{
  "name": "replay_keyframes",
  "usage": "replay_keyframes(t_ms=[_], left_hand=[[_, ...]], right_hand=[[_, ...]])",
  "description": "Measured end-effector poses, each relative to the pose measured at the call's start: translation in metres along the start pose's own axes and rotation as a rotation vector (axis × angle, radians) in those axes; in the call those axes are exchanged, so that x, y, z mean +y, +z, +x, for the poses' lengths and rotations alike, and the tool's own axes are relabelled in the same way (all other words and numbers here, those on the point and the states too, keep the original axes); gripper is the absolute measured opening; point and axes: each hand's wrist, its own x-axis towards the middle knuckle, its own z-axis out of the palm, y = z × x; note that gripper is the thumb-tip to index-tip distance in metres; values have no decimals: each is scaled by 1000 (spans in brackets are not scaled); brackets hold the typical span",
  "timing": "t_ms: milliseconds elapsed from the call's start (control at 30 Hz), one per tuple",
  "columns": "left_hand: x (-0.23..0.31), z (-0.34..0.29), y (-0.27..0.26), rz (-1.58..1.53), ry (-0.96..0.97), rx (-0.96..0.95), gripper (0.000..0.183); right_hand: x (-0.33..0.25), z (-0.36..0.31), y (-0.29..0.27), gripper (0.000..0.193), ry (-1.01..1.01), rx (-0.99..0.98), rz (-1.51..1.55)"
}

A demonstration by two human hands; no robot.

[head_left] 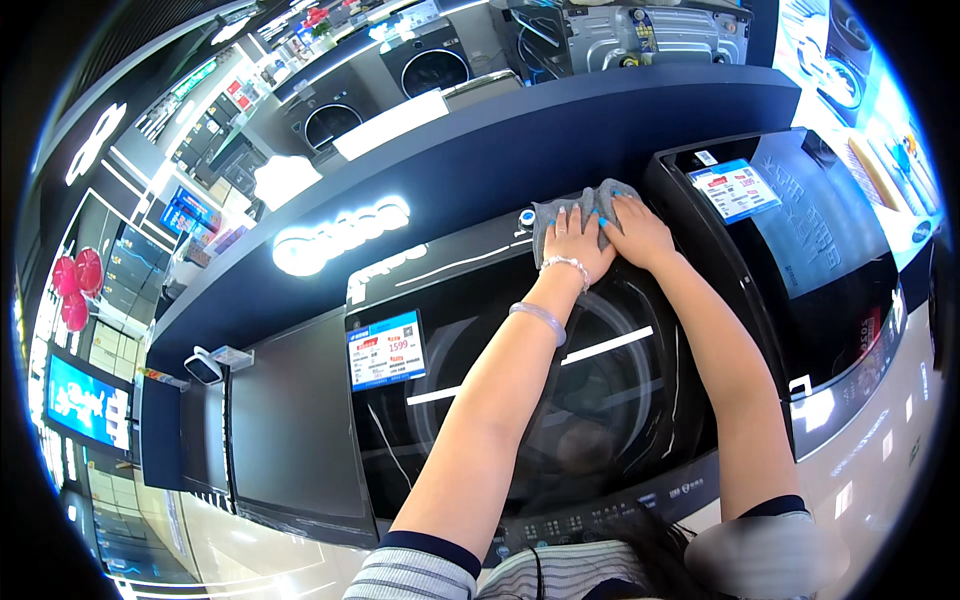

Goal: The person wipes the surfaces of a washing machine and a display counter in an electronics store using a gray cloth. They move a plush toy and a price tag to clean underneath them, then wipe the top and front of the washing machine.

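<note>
A grey cloth [546,217] lies bunched at the far edge of a black top-loading washing machine [480,420]. My left hand [578,246] rests on it with fingers stretched forward and apart. Just to its right, my right hand [640,234] presses on the same cloth, its fingers also extended, close to the left one's fingers. Both arms reach across the machine's dark glossy lid. A beaded bracelet and a pale bangle circle my left wrist and forearm. What lies under the cloth is hidden.
A price card [386,348] sits on the lid's left side. Another black washer [800,240] stands close on the right, with its own card [735,190]. A dark raised partition [500,150] runs behind. On the left are a grey flat-topped unit [295,420] and a small white device [204,367].
</note>
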Motion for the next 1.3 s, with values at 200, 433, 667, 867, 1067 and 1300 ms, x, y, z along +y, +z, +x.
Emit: replay_keyframes(t_ms=[200, 433, 667, 867, 1067, 1300], left_hand=[[15, -66, 17, 65, 82, 101, 79], [37, -197, 29, -19, 295, 133, 77], [54, -339, 21, -157, 349, -33, 75], [39, -381, 17, -151, 281, -78, 72], [-20, -304, 5, 74, 117, 113, 65], [-108, -205, -9, 166, -39, 135, 66]], right_hand=[[-12, -79, -20, 67, -60, -12, -73], [-26, -210, -55, 64, -211, -17, -26], [-73, -347, -89, 66, -234, -251, 92], [-104, -369, -91, 56, -301, -358, 132], [-95, -248, -51, 49, -424, -63, 79], [-149, -103, 0, 57, -580, -132, 183]])
